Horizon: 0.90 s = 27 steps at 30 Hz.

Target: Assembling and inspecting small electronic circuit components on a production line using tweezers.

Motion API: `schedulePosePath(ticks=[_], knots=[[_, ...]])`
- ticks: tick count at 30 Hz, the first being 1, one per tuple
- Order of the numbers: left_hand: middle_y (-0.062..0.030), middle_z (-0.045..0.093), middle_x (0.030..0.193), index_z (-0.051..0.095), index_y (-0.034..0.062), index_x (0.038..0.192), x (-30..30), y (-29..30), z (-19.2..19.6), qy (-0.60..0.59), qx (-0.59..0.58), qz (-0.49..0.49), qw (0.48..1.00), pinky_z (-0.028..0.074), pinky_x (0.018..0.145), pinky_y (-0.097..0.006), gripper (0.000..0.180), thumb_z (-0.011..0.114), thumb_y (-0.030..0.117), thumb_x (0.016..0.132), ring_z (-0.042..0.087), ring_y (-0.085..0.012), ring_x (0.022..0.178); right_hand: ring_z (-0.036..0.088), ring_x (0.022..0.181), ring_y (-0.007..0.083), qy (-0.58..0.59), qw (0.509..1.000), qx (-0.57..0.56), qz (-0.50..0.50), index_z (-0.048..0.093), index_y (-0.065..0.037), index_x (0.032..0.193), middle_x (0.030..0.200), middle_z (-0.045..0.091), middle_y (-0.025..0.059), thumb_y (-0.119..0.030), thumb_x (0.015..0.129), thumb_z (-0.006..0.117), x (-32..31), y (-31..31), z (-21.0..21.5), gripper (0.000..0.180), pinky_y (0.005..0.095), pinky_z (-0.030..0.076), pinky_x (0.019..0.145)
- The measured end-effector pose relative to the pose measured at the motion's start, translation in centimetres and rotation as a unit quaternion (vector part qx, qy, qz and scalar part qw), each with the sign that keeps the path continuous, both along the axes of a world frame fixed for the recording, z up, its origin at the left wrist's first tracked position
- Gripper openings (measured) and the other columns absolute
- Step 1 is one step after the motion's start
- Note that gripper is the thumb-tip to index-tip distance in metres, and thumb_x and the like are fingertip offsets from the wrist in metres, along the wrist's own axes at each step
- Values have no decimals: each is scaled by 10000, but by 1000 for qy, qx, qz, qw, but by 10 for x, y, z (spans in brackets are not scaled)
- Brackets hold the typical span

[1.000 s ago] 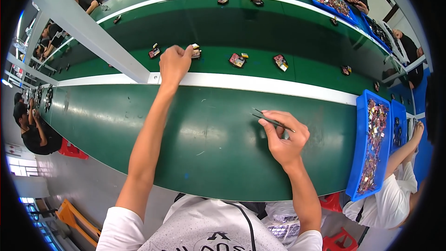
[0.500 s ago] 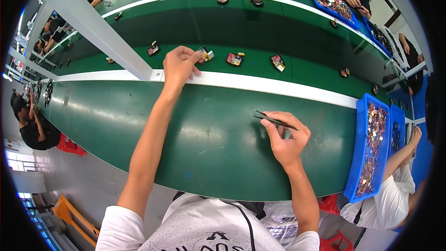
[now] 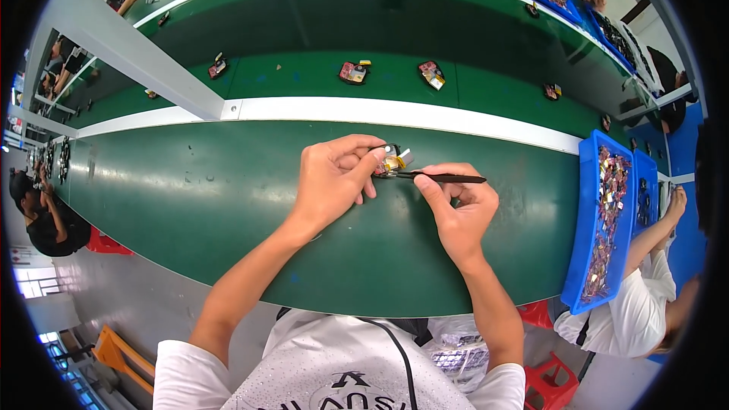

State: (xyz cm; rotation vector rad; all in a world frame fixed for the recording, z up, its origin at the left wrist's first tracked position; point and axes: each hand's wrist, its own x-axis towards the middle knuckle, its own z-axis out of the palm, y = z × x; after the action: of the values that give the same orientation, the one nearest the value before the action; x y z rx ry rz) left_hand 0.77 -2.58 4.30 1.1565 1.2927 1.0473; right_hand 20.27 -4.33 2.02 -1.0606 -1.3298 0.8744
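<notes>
My left hand [image 3: 328,181] pinches a small black-cased electronic unit [image 3: 390,162] between thumb and fingers, above the middle of the green workbench [image 3: 228,190]. A silver block and yellow tape show on the unit; the fingers cover its left part. A pair of black tweezers [image 3: 459,178] is gripped in my right hand [image 3: 463,209]. The tweezers lie nearly level, their tips at the unit's lower right edge. Whether the tips pinch a part of it is too small to tell.
Beyond a white rail [image 3: 402,111] runs a green conveyor belt [image 3: 288,26] with several similar units, one [image 3: 354,72] straight ahead. A grey post [image 3: 144,45] rises at left. At right, a blue tray [image 3: 571,258] holds many small parts. Co-workers sit at both sides and across.
My left hand has come back from the belt with a unit and now holds it over the bench. The tweezers in my right hand have met it. The view has shifted slightly.
</notes>
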Motion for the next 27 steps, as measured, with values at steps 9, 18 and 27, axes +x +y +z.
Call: schedulePosePath(ticks=[9,18,27], knots=[[-88,718,798,700,-67,1167,3,-7,-6,-6,17,-15,1000,491,466,-234,242,675,91,986,651,-106,583,379,487,-28,20,997,-69,22,740,21,969,615,580,-66,8,865,793,-5,-2,0,118,193,246,458],[-103,723,809,700,-68,1180,1,-10,-10,-3,77,-14,997,508,474,-234,236,666,57,983,667,-118,597,421,546,-24,115,983,-138,25,731,31,965,695,624,-39,34,885,763,-8,0,5,86,180,272,474],[-95,698,811,712,-61,1163,-6,-3,-14,-44,6,-34,998,504,455,-234,236,661,96,994,667,-131,579,395,531,-29,67,992,-101,45,728,26,948,678,598,-57,29,874,777,1,1,2,89,180,262,472]])
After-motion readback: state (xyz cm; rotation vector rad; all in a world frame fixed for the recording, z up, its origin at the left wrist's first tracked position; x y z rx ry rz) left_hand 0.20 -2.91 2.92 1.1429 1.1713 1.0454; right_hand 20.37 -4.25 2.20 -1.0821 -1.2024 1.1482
